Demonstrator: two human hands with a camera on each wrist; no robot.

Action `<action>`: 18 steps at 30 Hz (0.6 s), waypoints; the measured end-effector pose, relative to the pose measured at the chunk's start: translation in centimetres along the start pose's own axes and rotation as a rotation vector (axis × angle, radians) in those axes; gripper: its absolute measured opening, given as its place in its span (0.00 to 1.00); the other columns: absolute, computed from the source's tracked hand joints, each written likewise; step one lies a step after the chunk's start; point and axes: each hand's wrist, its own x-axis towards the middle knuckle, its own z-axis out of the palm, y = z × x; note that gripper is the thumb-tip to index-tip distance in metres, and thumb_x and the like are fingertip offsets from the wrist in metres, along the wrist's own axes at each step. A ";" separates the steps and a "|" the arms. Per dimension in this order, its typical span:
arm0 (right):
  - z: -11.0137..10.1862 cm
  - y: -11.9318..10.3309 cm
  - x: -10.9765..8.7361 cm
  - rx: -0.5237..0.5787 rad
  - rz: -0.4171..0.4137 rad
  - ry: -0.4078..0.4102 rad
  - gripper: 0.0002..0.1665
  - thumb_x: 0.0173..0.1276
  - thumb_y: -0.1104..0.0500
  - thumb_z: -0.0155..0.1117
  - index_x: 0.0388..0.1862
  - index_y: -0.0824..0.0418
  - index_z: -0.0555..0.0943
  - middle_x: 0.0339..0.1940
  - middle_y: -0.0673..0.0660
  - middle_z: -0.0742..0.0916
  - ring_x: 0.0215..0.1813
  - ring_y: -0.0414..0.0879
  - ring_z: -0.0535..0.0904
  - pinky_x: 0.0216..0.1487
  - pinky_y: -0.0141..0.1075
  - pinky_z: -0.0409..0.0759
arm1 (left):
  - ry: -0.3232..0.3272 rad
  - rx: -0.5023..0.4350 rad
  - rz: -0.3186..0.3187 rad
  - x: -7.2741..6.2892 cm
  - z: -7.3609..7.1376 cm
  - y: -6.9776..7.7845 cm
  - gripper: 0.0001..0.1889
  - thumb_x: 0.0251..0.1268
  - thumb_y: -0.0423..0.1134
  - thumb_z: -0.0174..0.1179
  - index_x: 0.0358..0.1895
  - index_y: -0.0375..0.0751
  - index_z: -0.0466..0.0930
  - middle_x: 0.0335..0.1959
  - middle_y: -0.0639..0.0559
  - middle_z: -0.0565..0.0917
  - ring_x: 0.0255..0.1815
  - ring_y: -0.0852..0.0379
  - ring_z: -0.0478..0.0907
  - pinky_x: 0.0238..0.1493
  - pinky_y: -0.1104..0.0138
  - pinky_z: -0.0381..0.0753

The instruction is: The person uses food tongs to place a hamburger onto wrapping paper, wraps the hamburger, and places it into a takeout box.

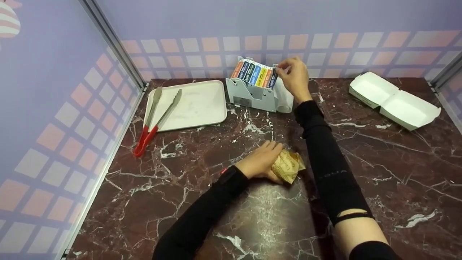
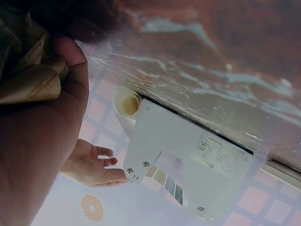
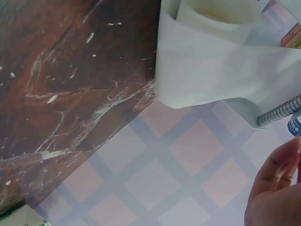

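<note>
Wrapped parcel (image 1: 287,167): on the counter (image 1: 151,202), before the label dispenser (image 1: 249,99), probably gripped to keep its folds closed.
Left hand (image 1: 261,159): fingers curled around the parcel's side.
Right hand (image 1: 296,76): arm outstretched, wrist bent inward, fingers apparently pinching a blue label (image 3: 294,125) at the dispenser's edge.

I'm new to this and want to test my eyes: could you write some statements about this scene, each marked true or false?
1. Red-handled tongs lie partly on the tray. True.
2. The left grip holds printed paper. True.
3. The right grip touches the tray. False: it is at the label dispenser.
4. The white box is closed. False: it lies open.
5. In the head view, the tray lies left of the label dispenser. True.
</note>
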 end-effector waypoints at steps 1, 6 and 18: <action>0.0 -0.2 0.0 0.007 0.000 0.000 0.10 0.71 0.57 0.69 0.44 0.63 0.89 0.47 0.57 0.83 0.36 0.40 0.71 0.39 0.30 0.67 | -0.001 0.003 0.002 0.0 0.0 0.0 0.59 0.34 0.59 0.82 0.73 0.38 0.63 0.63 0.47 0.73 0.61 0.53 0.69 0.69 0.64 0.76; -0.5 -1.5 -0.8 0.034 -0.063 0.013 0.09 0.70 0.57 0.71 0.42 0.63 0.88 0.44 0.56 0.83 0.35 0.39 0.72 0.38 0.29 0.67 | -0.022 -0.007 0.000 0.2 0.0 0.0 0.62 0.37 0.59 0.82 0.77 0.36 0.59 0.72 0.39 0.70 0.72 0.45 0.68 0.78 0.58 0.69; -4.8 -4.9 -5.1 0.201 -0.229 0.036 0.06 0.67 0.65 0.72 0.40 0.67 0.85 0.37 0.55 0.87 0.35 0.37 0.77 0.37 0.27 0.79 | -0.055 -0.016 -0.024 0.0 -0.2 -0.1 0.67 0.39 0.59 0.81 0.81 0.32 0.52 0.80 0.31 0.59 0.82 0.37 0.58 0.83 0.51 0.58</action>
